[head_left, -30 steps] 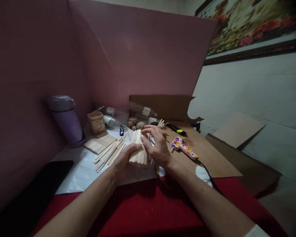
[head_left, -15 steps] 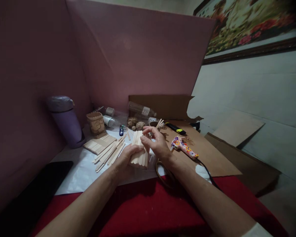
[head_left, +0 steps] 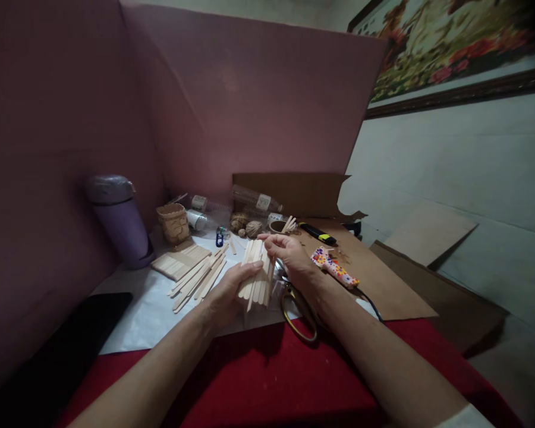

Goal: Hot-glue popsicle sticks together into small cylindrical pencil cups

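Pale wooden craft sticks [head_left: 257, 278], set side by side in a bundle, are in my left hand [head_left: 232, 286], the thumb lying across their front. My right hand [head_left: 286, 249] pinches the upper right part of the same bundle with its fingertips. One stick pokes out below the others. Loose sticks [head_left: 198, 278] are spread on the white sheet to the left, beside a stack of sticks with a paper band [head_left: 181, 260]. Scissors [head_left: 299, 315] with gold-coloured handles lie under my right wrist. A flower-patterned glue gun [head_left: 336, 269] rests on cardboard to the right.
A purple tumbler [head_left: 123, 223] and a carved wooden cup [head_left: 173, 223] stand at the left. Behind are plastic bottles [head_left: 254, 198], twine balls [head_left: 253, 229] and a tape roll holding sticks. A black and yellow cutter [head_left: 318, 233] lies on the cardboard [head_left: 395, 297]. Red cloth [head_left: 258, 380] covers the front.
My right hand has lowered slightly and its fingers have closed on the bundle's upper right edge. The sticks have tilted, and one now sticks out below. More of the scissors shows.
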The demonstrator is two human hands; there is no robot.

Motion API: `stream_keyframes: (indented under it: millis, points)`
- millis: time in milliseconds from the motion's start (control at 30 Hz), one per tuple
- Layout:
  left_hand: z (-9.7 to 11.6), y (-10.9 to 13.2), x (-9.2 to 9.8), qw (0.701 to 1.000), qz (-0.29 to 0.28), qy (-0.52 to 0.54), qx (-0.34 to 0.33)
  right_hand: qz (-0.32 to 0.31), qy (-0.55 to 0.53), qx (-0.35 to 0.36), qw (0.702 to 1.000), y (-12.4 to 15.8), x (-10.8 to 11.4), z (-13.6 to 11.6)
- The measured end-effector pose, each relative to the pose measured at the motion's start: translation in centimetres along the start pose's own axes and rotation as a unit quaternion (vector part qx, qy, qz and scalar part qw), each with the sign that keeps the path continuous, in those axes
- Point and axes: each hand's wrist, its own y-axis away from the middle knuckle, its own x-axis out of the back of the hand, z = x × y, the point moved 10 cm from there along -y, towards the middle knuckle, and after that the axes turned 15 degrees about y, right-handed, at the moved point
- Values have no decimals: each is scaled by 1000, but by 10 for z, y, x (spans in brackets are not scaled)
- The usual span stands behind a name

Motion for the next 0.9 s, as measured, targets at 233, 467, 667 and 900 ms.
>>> stream_keyframes:
  millis: [233,467,667,900]
  points:
    - [20,2,8,996,58,55,-43,79,83,74,991,7,7,-13]
    - [47,8,25,977,131,114,-121,83,307,375,871,68,-29,-88]
    - [37,2,28,979,133,133,-81,77,477,469,739,86,-59,-88]
    - [44,2,36,974,158,115,-113,108,390,472,783,92,-40,-96]
